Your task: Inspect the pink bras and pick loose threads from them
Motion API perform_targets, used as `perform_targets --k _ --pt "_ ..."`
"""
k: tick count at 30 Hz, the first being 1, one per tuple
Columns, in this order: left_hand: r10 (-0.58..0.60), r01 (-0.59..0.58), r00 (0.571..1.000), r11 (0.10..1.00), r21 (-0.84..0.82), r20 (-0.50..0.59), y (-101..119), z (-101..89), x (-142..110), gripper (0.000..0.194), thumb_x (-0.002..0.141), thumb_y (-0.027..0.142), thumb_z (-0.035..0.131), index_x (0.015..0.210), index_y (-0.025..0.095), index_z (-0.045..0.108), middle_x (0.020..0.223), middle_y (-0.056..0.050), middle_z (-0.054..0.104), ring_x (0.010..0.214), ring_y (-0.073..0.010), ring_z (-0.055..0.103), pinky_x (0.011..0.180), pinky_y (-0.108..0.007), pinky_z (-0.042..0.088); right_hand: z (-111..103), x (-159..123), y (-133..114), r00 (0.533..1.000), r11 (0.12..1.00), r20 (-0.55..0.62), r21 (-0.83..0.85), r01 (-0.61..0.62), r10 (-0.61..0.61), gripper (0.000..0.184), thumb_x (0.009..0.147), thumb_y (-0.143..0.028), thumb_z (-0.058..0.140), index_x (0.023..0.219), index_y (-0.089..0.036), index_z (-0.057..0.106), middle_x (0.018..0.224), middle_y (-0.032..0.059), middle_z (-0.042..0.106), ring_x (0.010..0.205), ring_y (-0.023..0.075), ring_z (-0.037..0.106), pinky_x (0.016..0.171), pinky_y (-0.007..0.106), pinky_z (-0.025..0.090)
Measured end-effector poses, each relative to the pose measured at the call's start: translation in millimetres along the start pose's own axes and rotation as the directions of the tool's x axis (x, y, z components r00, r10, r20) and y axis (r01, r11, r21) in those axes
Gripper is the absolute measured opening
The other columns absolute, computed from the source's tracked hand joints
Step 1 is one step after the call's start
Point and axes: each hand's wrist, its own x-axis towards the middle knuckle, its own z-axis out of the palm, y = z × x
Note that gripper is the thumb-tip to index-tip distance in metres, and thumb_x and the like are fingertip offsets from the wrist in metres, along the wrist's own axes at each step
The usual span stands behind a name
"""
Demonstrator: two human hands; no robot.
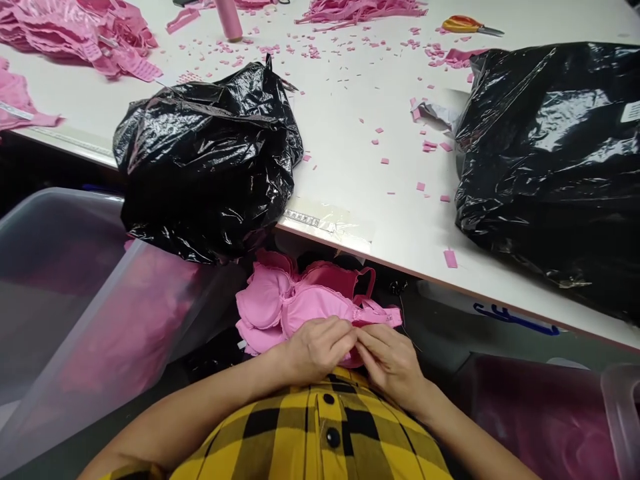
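Several pink bras (315, 303) lie stacked on my lap, just below the table edge. My left hand (320, 347) is closed with its fingers pinched at the side of the top bra. Opposite it, my right hand (387, 357) is closed too, fingertips meeting the left ones at the bra's strap and band. The bit of bra between the fingertips is mostly hidden. Its hook end (387, 317) pokes out above my right hand.
A black plastic bag (210, 160) hangs over the table edge, another (550, 160) sits at right. Pink scraps and orange-handled scissors (470, 27) lie on the white table (345, 133). Plastic bins stand left (95, 313) and right (613, 400). Pink bras (75, 33) are piled far left.
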Motion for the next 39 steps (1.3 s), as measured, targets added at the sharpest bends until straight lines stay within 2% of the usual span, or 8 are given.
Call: perform_targets --k 5,8,12,18,22,29,34,39 --pt "-0.227 0.252 0.967 0.923 -0.291 0.116 -5.7 -15.8 4.0 0.018 0.088 0.011 0.038 0.085 0.012 0.056 0.081 -0.007 0.056 0.073 -0.0135 0.053 0.065 -0.022 0.049 -3.6 8.9 -7.0 0.955 0.918 0.122 0.268 -0.293 0.269 0.016 0.084 -0.022 0.055 0.086 -0.020 0.071 0.077 0.0048 0.071 0.069 0.0164 0.065 0.062 0.025 0.053" --pt "-0.280 0.331 0.942 0.868 -0.371 0.185 -13.5 -26.5 5.3 0.019 0.088 0.012 0.039 0.093 0.014 0.057 0.094 -0.008 0.056 0.089 -0.0143 0.054 0.080 -0.025 0.049 -6.6 8.9 -7.2 0.971 0.937 0.088 0.257 -0.238 0.222 0.016 0.084 -0.019 0.056 0.091 -0.019 0.070 0.077 0.0047 0.069 0.068 0.0156 0.064 0.061 0.025 0.052" --pt "-0.365 0.428 0.884 0.883 -0.191 0.293 -24.2 -31.6 14.4 0.028 0.088 0.015 0.041 0.114 0.014 0.053 0.120 -0.012 0.051 0.114 -0.0205 0.046 0.098 -0.035 0.040 -4.9 6.8 -5.0 0.998 0.993 0.019 0.109 -0.054 0.052 0.021 0.082 -0.012 0.056 0.100 -0.017 0.066 0.075 0.0053 0.065 0.067 0.0155 0.060 0.060 0.027 0.050" --pt "-0.230 0.354 0.780 0.929 -0.108 0.582 -45.3 -31.7 52.3 0.029 0.086 0.025 0.047 0.110 0.015 0.059 0.106 -0.010 0.059 0.100 -0.0237 0.053 0.086 -0.035 0.042 -5.9 8.9 -6.4 0.999 0.995 0.015 0.093 -0.035 0.034 0.020 0.083 -0.014 0.055 0.099 -0.018 0.066 0.076 0.0051 0.067 0.067 0.0151 0.062 0.058 0.025 0.051" --pt "-0.109 0.377 0.702 0.895 -0.237 0.704 -63.1 -23.3 67.3 0.018 0.081 0.030 0.055 0.079 0.017 0.067 0.074 -0.003 0.063 0.070 -0.0156 0.057 0.062 -0.023 0.040 -7.0 10.1 -9.5 0.998 0.992 0.021 0.113 -0.063 0.061 0.018 0.083 -0.016 0.054 0.095 -0.019 0.067 0.076 0.0058 0.067 0.067 0.0157 0.063 0.057 0.024 0.052" --pt "-0.305 0.433 0.816 0.885 -0.170 0.491 -50.4 -8.0 61.0 0.018 0.082 0.020 0.051 0.069 0.015 0.061 0.073 -0.003 0.062 0.068 -0.0147 0.055 0.059 -0.023 0.037 -9.1 15.8 -10.4 0.988 0.989 0.102 0.086 -0.123 0.114 0.018 0.086 -0.020 0.052 0.092 -0.019 0.068 0.073 0.0053 0.067 0.063 0.0157 0.062 0.055 0.024 0.051" --pt "-0.418 0.492 0.801 0.867 -0.074 0.428 -34.1 3.1 60.2 0.017 0.083 0.019 0.048 0.073 0.014 0.061 0.078 -0.004 0.059 0.067 -0.0151 0.054 0.057 -0.025 0.039 -7.1 22.9 -7.1 0.961 0.984 0.216 0.009 -0.180 0.174 0.021 0.087 -0.024 0.049 0.081 -0.018 0.068 0.070 0.0050 0.066 0.061 0.0159 0.061 0.056 0.025 0.049" --pt "-0.348 0.351 0.927 0.937 0.008 0.142 -32.1 -10.8 38.8 0.022 0.088 0.025 0.044 0.078 0.014 0.061 0.084 -0.007 0.058 0.079 -0.0185 0.052 0.072 -0.031 0.041 -9.9 17.0 -0.4 0.971 0.983 0.154 0.001 -0.186 0.184 0.019 0.087 -0.024 0.050 0.091 -0.018 0.068 0.071 0.0048 0.066 0.062 0.0158 0.061 0.055 0.025 0.048"
